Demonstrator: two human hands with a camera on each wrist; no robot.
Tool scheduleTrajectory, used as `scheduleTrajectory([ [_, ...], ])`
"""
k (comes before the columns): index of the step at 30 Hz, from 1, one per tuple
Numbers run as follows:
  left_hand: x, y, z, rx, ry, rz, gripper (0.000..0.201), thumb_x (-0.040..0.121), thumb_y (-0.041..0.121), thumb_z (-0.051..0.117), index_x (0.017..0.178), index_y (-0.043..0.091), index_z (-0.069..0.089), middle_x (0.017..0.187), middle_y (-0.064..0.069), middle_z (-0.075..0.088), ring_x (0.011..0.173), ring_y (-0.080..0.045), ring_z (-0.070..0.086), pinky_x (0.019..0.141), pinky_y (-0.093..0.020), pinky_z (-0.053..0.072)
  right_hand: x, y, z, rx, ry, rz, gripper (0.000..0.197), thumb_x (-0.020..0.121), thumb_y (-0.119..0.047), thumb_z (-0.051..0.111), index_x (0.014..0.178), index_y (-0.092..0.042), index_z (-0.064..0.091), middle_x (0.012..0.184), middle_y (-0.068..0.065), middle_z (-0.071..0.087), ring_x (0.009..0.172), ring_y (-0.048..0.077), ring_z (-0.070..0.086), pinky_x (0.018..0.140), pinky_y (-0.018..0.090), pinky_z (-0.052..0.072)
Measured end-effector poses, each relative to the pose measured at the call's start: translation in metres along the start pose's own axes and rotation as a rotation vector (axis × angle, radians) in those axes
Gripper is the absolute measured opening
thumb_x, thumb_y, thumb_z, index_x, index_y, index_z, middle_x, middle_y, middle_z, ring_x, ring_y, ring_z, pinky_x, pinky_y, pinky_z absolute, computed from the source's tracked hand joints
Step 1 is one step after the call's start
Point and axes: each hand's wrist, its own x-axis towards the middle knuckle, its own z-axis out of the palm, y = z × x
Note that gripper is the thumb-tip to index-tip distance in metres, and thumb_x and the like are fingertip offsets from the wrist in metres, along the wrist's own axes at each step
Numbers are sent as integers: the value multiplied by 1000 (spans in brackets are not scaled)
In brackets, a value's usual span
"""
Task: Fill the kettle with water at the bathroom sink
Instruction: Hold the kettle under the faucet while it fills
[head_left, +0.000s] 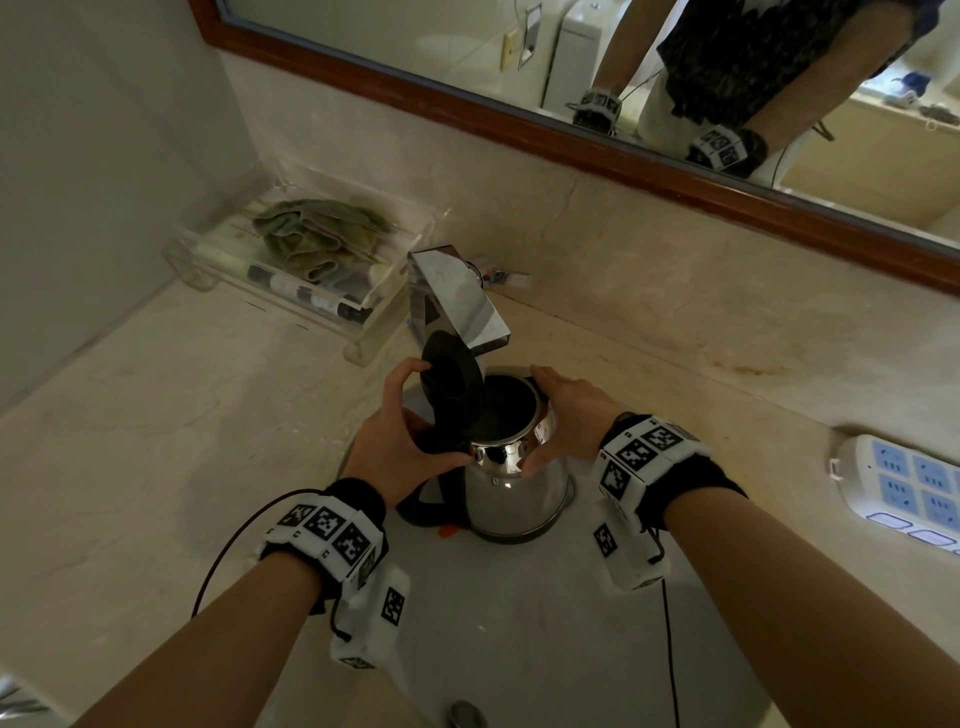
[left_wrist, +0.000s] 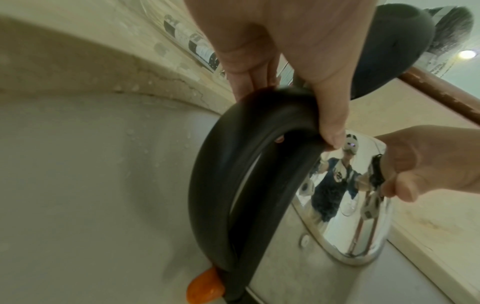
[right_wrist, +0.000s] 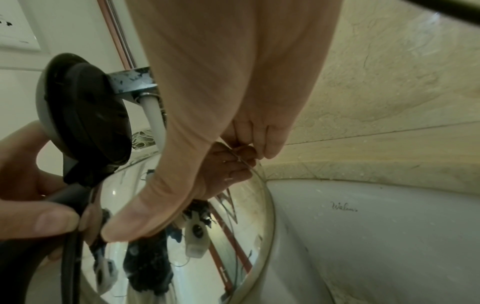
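Kettle (head_left: 514, 483) stands in the sink (head_left: 519, 634) beneath the faucet (head_left: 457, 296), lid (head_left: 452, 379) raised. Left hand (head_left: 395, 441) grips its handle (left_wrist: 221, 164); right hand (head_left: 571, 410) clasps the body. Positioning step; next, likely opening the tap.

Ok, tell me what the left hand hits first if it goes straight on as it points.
The open lid, which the left hand is touching; the tap probably comes next behind it.

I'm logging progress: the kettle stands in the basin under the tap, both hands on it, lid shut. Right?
Not the lid: the head view shows it open, tipped up beside the tap. The kettle does stand in the basin, left hand and right hand on it.
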Motion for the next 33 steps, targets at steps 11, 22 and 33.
scheduleTrajectory([
  [11, -1, 1, 1, 2, 6, -16, 96, 59, 14, 85, 113, 53, 15, 75, -1, 63, 74, -15, 63, 71, -29, 51, 0, 0, -1, 4, -12, 8, 121, 61, -39, 84, 151, -12, 7, 154, 4, 26, 138, 26, 34, 113, 35, 31],
  [22, -1, 0, 0, 9, 18, 9, 95, 59, 14, 85, 116, 49, 18, 72, -2, 63, 72, -17, 64, 69, -31, 53, -2, -1, -2, -27, -11, 1, 121, 63, -41, 83, 151, -12, 4, 157, 5, 19, 141, 25, 29, 114, 35, 27],
  [33, 0, -2, 2, 12, 15, 4, 95, 59, 14, 85, 125, 40, 22, 71, 2, 61, 71, -13, 62, 65, -22, 48, -1, -1, -2, -21, -15, 9, 123, 61, -41, 84, 151, -12, 5, 157, 4, 21, 140, 25, 31, 114, 35, 29],
])
